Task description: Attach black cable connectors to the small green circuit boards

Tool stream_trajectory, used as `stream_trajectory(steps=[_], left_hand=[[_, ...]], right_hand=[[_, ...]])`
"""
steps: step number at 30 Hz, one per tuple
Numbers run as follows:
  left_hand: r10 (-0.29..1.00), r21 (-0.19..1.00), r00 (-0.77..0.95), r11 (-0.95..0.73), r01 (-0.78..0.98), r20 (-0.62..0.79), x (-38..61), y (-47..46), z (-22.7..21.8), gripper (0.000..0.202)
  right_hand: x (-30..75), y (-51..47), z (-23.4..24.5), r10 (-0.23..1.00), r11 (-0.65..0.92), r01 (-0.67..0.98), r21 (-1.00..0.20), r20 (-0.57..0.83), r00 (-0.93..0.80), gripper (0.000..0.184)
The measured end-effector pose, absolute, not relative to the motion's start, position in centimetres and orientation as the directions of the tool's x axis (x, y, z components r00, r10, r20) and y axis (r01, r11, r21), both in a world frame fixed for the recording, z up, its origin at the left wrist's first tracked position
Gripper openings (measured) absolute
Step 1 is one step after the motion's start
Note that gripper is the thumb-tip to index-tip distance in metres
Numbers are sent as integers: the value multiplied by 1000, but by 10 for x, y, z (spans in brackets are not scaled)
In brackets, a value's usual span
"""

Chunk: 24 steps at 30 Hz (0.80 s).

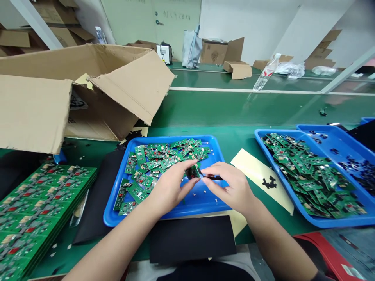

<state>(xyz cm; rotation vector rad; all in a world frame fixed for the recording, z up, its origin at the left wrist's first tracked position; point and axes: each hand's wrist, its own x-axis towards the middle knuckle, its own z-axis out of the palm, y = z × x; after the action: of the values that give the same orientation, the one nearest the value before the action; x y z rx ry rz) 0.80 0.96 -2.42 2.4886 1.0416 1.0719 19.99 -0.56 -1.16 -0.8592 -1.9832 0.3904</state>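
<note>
My left hand (170, 186) pinches a small green circuit board (193, 171) over the middle blue tray (202, 203). My right hand (231, 186) is closed on a small black part (213, 177) whose tip meets the board's right edge. Both hands hover above the tray's bare right half. Several loose small green boards (164, 158) lie heaped in the tray's left and far parts.
A stack of large green board panels (38, 207) lies at the left. An open cardboard box (88, 89) stands behind them. A second blue tray (319, 222) with several boards sits right, a third tray (340, 136) behind it. A yellow sheet (258, 171) lies between trays. A plastic bottle (265, 74) stands beyond the conveyor.
</note>
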Motion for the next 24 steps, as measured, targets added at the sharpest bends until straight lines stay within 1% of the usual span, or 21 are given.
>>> stream_trajectory(steps=[3, 5, 7, 8, 10, 12, 14, 16, 20, 24], left_hand=[[650, 439, 445, -753, 490, 617, 8, 9, -21, 26], [608, 400, 418, -777, 486, 675, 8, 9, -18, 26], [576, 359, 369, -782, 510, 729, 8, 9, -15, 28], [557, 339, 349, -784, 519, 754, 7, 9, -14, 29], [496, 288, 335, -810, 511, 801, 7, 8, -12, 30], [429, 232, 354, -846, 480, 831, 7, 6, -11, 31], [389, 194, 372, -864, 464, 843, 7, 5, -11, 33], [374, 175, 378, -867, 466, 847, 7, 5, -12, 35], [354, 135, 386, -860, 491, 852, 4, 5, -12, 40], [348, 106, 388, -844, 525, 854, 1, 6, -14, 41]], right_hand=[[202, -7, -8, 702, 711, 409, -573, 617, -355, 14], [205, -8, -5, 712, 702, 375, -606, 589, -383, 25], [208, -10, -2, 750, 654, 317, -688, 534, -389, 37], [209, -11, -1, 785, 604, 286, -744, 493, -376, 39], [209, -12, 1, 859, 473, 233, -850, 387, -335, 33], [207, -13, 3, 907, 329, 200, -923, 251, -338, 27], [205, -13, 4, 914, 206, 176, -963, 126, -385, 24], [202, -13, 6, 911, 99, 145, -984, 31, -410, 21], [200, -12, 5, 912, -38, 49, -998, -54, -406, 17], [200, -12, 5, 915, -87, 26, -996, -90, -392, 15]])
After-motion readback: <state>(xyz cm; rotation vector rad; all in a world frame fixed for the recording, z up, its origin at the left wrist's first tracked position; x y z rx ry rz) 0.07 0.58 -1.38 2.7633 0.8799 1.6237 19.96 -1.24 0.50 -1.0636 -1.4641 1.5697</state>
